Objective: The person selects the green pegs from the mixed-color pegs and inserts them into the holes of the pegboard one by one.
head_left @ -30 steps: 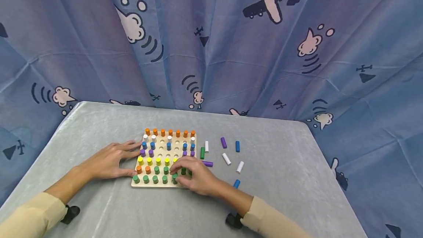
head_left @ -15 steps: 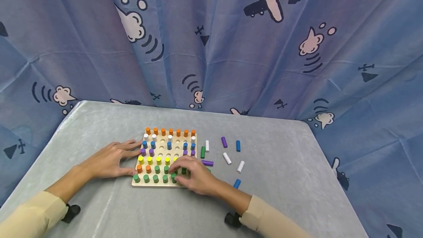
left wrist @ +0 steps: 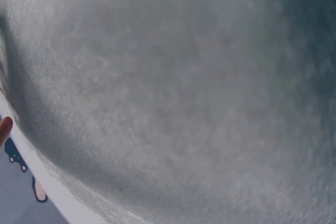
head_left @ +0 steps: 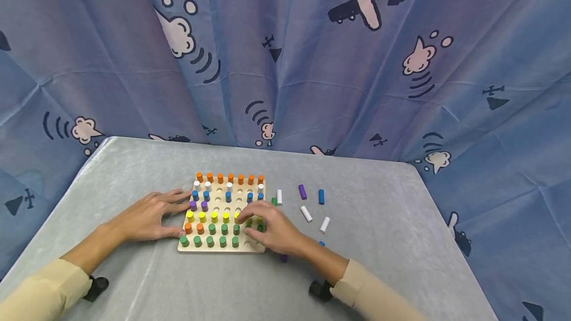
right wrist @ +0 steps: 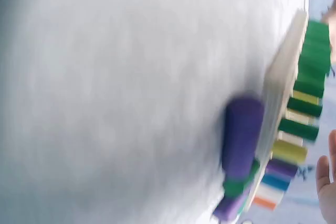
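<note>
Here, a wooden peg board [head_left: 221, 214] sits at the middle of a grey table [head_left: 383, 261], with rows of orange, white, blue, purple, yellow and green pegs standing in its holes. The right hand [head_left: 272, 229] covers the board's near right corner, hiding the pegs beneath; its fingers curl down among the green pegs [head_left: 209, 241], though whether they pinch one cannot be made out. The left hand [head_left: 149, 217] lies flat and relaxed on the cloth, fingertips against the board's left edge. Loose pegs lie to the right, well apart from the board: a white peg [head_left: 305, 213], a purple peg [head_left: 302, 191] and a blue peg [head_left: 320, 196]. Only the blurred right wrist view shows another purple peg [right wrist: 240, 145] lying against the board's edge [right wrist: 283, 93]. The left wrist view offers only grey cloth and a fingertip.
</note>
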`<act>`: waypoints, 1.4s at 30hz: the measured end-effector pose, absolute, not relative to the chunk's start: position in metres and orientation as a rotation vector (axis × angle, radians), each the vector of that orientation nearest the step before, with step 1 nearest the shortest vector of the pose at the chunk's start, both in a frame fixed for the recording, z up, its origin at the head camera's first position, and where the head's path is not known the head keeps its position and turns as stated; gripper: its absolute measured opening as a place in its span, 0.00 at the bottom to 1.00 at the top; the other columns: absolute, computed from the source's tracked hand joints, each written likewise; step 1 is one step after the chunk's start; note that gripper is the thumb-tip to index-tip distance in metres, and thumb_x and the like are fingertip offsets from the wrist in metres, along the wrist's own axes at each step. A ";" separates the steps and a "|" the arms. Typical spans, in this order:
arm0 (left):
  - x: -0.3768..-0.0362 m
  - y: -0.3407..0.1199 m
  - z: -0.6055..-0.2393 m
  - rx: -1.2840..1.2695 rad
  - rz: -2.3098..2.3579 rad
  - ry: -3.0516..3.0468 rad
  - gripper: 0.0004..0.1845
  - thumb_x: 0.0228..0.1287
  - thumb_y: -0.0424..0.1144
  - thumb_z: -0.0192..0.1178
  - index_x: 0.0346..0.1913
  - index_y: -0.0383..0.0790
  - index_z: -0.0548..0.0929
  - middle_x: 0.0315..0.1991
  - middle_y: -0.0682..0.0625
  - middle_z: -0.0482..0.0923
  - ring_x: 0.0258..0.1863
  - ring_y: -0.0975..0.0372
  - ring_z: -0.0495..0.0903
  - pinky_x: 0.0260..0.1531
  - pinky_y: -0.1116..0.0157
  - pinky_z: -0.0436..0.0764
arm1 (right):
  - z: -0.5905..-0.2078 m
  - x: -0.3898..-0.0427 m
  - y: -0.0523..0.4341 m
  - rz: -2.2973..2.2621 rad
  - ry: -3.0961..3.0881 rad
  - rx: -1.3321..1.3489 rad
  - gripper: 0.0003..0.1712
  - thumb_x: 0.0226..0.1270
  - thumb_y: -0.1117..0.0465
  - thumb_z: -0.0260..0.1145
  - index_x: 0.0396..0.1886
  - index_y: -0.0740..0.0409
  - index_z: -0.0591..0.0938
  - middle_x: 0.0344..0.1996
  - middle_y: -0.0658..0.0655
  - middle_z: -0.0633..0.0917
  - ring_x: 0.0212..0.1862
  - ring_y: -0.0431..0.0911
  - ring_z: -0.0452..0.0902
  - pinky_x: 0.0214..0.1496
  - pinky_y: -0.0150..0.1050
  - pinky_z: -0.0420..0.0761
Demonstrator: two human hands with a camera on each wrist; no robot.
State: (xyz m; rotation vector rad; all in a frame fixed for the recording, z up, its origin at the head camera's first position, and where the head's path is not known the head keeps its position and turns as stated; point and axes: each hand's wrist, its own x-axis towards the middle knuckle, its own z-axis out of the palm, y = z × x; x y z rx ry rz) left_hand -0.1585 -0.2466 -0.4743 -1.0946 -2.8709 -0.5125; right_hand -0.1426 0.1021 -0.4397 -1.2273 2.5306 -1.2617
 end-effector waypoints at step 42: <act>-0.159 -0.247 -0.475 -1.089 -0.511 -2.888 0.40 0.58 0.66 0.65 0.65 0.40 0.79 0.72 0.45 0.68 0.69 0.43 0.68 0.57 0.40 0.71 | -0.466 -0.206 0.147 -0.953 2.696 -0.746 0.20 0.63 0.76 0.65 0.51 0.55 0.85 0.52 0.53 0.84 0.63 0.49 0.73 0.70 0.49 0.68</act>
